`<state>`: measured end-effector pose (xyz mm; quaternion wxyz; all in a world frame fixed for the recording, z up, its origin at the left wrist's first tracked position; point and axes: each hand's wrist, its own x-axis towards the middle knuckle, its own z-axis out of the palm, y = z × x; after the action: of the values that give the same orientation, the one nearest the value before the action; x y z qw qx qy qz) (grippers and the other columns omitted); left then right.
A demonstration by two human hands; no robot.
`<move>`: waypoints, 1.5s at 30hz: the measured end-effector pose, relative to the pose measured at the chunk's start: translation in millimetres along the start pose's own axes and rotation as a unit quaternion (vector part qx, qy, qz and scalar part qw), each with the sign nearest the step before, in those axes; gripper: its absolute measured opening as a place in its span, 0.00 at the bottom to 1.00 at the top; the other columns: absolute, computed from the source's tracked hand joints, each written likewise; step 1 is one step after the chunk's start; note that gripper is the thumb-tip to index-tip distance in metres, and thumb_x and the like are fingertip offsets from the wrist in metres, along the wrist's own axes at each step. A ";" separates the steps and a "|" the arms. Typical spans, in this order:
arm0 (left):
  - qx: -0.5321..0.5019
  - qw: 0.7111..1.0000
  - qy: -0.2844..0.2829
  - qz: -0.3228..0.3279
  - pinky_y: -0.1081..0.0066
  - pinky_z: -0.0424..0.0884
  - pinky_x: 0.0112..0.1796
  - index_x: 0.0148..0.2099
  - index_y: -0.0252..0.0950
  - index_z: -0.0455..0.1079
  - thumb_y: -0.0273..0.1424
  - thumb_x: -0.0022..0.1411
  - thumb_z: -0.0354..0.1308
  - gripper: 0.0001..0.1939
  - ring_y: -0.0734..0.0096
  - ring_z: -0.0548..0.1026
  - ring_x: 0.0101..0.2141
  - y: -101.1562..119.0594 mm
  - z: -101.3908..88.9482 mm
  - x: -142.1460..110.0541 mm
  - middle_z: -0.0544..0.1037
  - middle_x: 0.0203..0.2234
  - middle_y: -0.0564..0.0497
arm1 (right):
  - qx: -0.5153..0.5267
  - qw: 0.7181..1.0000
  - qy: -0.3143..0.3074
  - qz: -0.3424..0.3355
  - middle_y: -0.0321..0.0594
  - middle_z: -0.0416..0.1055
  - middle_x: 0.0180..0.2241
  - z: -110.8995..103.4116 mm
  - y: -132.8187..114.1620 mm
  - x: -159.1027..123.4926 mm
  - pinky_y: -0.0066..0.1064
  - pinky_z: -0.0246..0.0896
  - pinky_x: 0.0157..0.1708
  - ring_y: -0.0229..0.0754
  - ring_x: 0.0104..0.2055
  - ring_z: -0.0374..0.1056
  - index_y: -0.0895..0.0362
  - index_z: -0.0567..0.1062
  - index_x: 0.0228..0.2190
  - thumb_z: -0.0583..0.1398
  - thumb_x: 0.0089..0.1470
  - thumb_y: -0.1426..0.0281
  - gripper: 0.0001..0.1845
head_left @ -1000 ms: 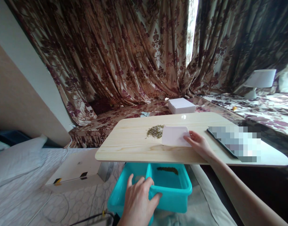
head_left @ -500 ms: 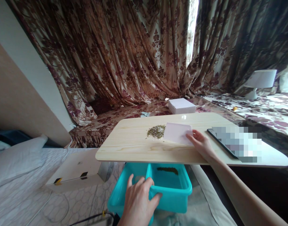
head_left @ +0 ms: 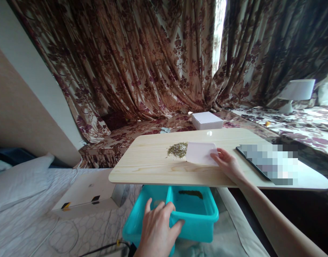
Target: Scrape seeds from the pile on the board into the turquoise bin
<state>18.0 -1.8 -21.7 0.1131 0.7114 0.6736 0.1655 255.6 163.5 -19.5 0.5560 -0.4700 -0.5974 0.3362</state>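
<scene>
My right hand pinches the right edge of a white card, held low over the wooden tabletop. The card's left edge meets a loose pile of small greenish and pale grains. Below the table's near edge, my left hand grips the front wall of a turquoise divided bin, thumb on the right compartment's side and fingers over the left. Some dark green grains lie along the far side of the bin's right compartment. Part of the left compartment is hidden by my hand.
A dark-edged tablet-like device, its screen blurred, lies on the table's right side. Behind the table sits a white box. A larger white box rests on the bed at left, near a cable. A lamp stands far right.
The white card has shifted slightly left and tilted a little, along with my right hand. My left hand and the bin stay where they were.
</scene>
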 end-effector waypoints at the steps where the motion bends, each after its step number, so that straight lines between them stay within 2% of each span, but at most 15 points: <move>1: 0.000 1.000 0.003 0.001 0.52 0.47 0.54 0.31 0.41 0.66 0.34 0.53 0.56 0.03 0.68 0.71 0.34 -0.2 0.3 0.2 0.73 0.28 0.57 | 0.000 1.000 -0.004 -0.002 0.41 0.77 0.29 -0.1 0.2 0.2 0.30 0.65 0.29 0.43 0.30 0.72 0.55 0.70 0.31 0.60 0.43 0.59 0.15; 7: 0.000 1.000 0.002 0.001 0.53 0.46 0.54 0.31 0.41 0.66 0.34 0.53 0.57 0.04 0.68 0.71 0.34 0.2 -0.6 0.4 0.72 0.28 0.57 | 0.017 1.000 -0.016 -0.003 0.41 0.77 0.31 -0.3 5.9 3.7 0.30 0.65 0.30 0.43 0.31 0.72 0.55 0.70 0.33 0.60 0.44 0.58 0.16; 14: -0.002 1.000 0.004 0.002 0.53 0.46 0.54 0.30 0.41 0.66 0.35 0.54 0.57 0.04 0.69 0.71 0.33 0.5 -1.6 -0.2 0.72 0.28 0.57 | 0.027 0.994 -0.110 -0.008 0.42 0.76 0.35 1.6 10.4 5.3 0.32 0.65 0.36 0.43 0.36 0.71 0.56 0.68 0.37 0.60 0.45 0.58 0.18; 24: 0.005 1.000 0.020 -0.001 0.53 0.47 0.54 0.31 0.41 0.66 0.35 0.53 0.56 0.04 0.68 0.71 0.33 -9.8 -2.3 0.0 0.73 0.27 0.58 | 0.019 0.988 -0.152 -0.001 0.41 0.76 0.33 24.6 -3.4 -1.5 0.32 0.64 0.36 0.43 0.36 0.71 0.56 0.69 0.36 0.59 0.47 0.62 0.14; 30: 0.008 1.000 0.017 -0.003 0.53 0.47 0.54 0.30 0.41 0.66 0.35 0.54 0.56 0.04 0.68 0.71 0.33 -10.1 -4.4 -1.2 0.73 0.27 0.57 | 0.054 0.973 -0.222 0.014 0.41 0.75 0.33 14.5 -12.1 -10.2 0.31 0.65 0.33 0.42 0.34 0.70 0.58 0.71 0.34 0.60 0.47 0.61 0.15; 32: 0.007 1.000 0.016 -0.002 0.53 0.47 0.54 0.30 0.41 0.65 0.35 0.54 0.56 0.04 0.68 0.71 0.33 -8.6 -5.5 -1.2 0.73 0.27 0.57 | 0.058 0.978 -0.200 0.021 0.41 0.75 0.33 5.5 -13.2 -9.8 0.30 0.65 0.33 0.42 0.34 0.70 0.57 0.71 0.34 0.61 0.45 0.60 0.15; 35: 0.005 1.000 0.015 -0.003 0.53 0.47 0.54 0.30 0.41 0.65 0.35 0.54 0.56 0.04 0.68 0.71 0.34 -5.6 -6.6 -0.9 0.73 0.27 0.57 | 0.050 0.997 -0.054 0.012 0.41 0.76 0.32 -8.7 -11.1 -3.3 0.31 0.66 0.34 0.42 0.33 0.71 0.55 0.71 0.33 0.62 0.42 0.58 0.17; 37: 0.003 1.000 0.010 -0.005 0.53 0.46 0.55 0.31 0.41 0.66 0.35 0.54 0.56 0.04 0.68 0.71 0.35 -3.3 -7.0 -0.5 0.73 0.28 0.57 | 0.021 0.999 0.044 0.003 0.41 0.76 0.32 -16.5 -6.7 3.4 0.32 0.67 0.34 0.43 0.33 0.72 0.55 0.71 0.33 0.63 0.41 0.58 0.17; 38: 0.002 1.000 0.006 -0.007 0.53 0.46 0.55 0.31 0.41 0.66 0.35 0.53 0.56 0.04 0.67 0.71 0.36 -2.2 -7.2 -0.2 0.74 0.28 0.57 | 0.002 0.997 0.073 -0.002 0.42 0.76 0.32 -19.2 -3.8 6.7 0.33 0.67 0.34 0.43 0.33 0.72 0.55 0.70 0.33 0.63 0.41 0.58 0.17; 40: 0.000 1.000 0.001 -0.010 0.53 0.46 0.55 0.31 0.42 0.66 0.35 0.53 0.55 0.04 0.67 0.71 0.36 -0.4 -7.5 0.3 0.74 0.28 0.56 | -0.026 0.995 0.090 -0.014 0.42 0.77 0.31 -21.7 2.6 12.0 0.35 0.67 0.35 0.44 0.33 0.73 0.55 0.70 0.33 0.62 0.42 0.59 0.17; 45: -0.005 1.000 0.003 -0.010 0.52 0.46 0.55 0.31 0.42 0.67 0.35 0.53 0.56 0.04 0.66 0.71 0.36 0.2 -7.5 0.2 0.74 0.28 0.56 | -0.029 0.998 0.048 -0.032 0.42 0.77 0.31 -12.5 11.9 15.6 0.36 0.68 0.35 0.45 0.34 0.73 0.54 0.70 0.34 0.60 0.45 0.60 0.14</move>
<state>15.3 -2.1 -14.7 0.1163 0.7037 0.6800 0.1700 271.0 180.5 -23.1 0.5807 -0.4822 -0.5942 0.2776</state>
